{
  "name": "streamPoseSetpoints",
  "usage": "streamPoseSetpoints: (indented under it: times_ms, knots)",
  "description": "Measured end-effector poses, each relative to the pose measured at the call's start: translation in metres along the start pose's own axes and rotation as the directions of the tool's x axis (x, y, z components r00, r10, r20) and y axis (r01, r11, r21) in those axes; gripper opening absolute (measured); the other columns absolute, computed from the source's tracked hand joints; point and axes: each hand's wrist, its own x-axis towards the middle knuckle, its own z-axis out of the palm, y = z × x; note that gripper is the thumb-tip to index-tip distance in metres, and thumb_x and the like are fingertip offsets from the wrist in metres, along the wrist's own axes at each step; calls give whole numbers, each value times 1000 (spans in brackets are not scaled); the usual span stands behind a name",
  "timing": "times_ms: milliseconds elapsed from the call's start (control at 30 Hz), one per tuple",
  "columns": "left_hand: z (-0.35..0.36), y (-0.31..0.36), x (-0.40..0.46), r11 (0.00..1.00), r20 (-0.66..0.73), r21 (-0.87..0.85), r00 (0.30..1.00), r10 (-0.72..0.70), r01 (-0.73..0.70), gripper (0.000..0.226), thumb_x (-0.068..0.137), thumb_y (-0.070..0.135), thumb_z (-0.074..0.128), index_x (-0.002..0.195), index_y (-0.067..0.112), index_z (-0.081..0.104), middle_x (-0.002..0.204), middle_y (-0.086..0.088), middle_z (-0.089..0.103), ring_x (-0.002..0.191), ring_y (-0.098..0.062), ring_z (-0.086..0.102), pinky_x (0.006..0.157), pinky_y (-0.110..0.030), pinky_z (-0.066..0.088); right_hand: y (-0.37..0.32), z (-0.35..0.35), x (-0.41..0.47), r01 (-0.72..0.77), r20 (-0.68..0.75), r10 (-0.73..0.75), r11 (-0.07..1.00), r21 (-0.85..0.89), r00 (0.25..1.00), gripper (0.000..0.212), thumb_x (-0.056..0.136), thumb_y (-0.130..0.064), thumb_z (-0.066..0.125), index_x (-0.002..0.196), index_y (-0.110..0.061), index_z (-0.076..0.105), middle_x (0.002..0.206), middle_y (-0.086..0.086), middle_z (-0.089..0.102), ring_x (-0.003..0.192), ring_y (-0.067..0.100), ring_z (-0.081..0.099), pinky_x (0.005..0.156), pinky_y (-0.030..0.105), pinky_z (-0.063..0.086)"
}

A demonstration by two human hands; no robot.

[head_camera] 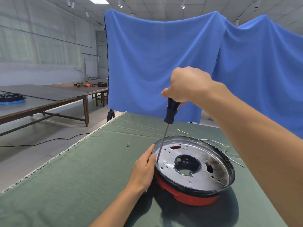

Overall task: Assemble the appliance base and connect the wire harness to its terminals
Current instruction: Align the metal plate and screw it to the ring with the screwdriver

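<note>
The appliance base [193, 169] sits on the green cloth-covered table [65, 185], red housing under a silver plate. The right hand [185, 86] grips the screwdriver [170, 112] handle from above — shaft slanting down to the plate's left edge. The left hand [144, 167] rests against the rim there, fingers straight, just beside the tip. Loose screws [128, 144] lie nearby.
</note>
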Motion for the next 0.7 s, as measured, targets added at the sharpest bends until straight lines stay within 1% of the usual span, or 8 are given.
streamPoseSetpoints:
  times_ms: [67,200,300,333,467,567,633,700]
  knots:
    - [0,2,-2,998,34,-63,999,-6,8,42,102,27,36,144,24,39,145,14,42,132,1,36,110,-18,24,-4,2,2,8,7,-8,1000,-17,1000,32,88,-25,54,61,-14,42,52,0,49,46,16,43,47,23,25]
    - [1,0,0,989,88,-144,996,-21,34,45,102,21,37,146,24,32,142,18,40,129,4,34,103,-9,22,-7,-5,7,-14,298,-45,981,195,953,21,88,-24,54,72,-10,55,53,3,67,48,18,65,56,26,53]
    - [1,-2,2,992,84,-123,996,-26,36,47,99,14,40,144,28,35,124,32,42,120,7,38,86,5,26,-2,-8,9,1,196,-24,994,112,980,30,85,-24,59,59,-12,48,30,-2,48,26,13,44,44,20,35]
    - [2,-2,2,993,80,-115,997,-23,32,48,99,13,40,144,28,35,124,32,43,119,7,38,86,5,26,-2,-7,9,-3,166,-7,998,56,986,31,84,-22,58,58,-12,46,31,-2,47,27,13,43,44,20,31]
    - [1,-4,4,993,62,-116,998,-5,12,48,98,10,39,144,25,37,135,18,44,123,3,39,103,-13,25,0,2,9,21,35,-21,1000,-9,999,28,84,-20,55,60,-14,42,50,-1,49,46,16,44,46,22,25]
    - [2,-5,4,994,47,-113,999,3,3,47,98,11,40,141,30,40,129,20,48,119,4,43,100,-13,28,2,5,5,34,106,-48,991,127,993,32,83,-34,60,62,-14,46,35,-2,52,32,14,51,45,22,35]
    - [2,-7,3,994,32,-110,999,10,-7,45,97,11,41,135,36,41,121,28,50,110,15,46,92,-5,31,6,8,1,11,126,-48,961,278,991,23,77,-32,66,71,-13,54,48,-1,64,44,15,62,51,27,51]
    - [2,-8,4,995,19,-101,1000,23,-21,44,96,10,42,130,39,44,115,34,50,102,29,44,82,5,31,16,9,-3,-19,31,9,935,355,999,18,71,-26,66,71,-12,54,65,4,66,56,24,61,57,30,52]
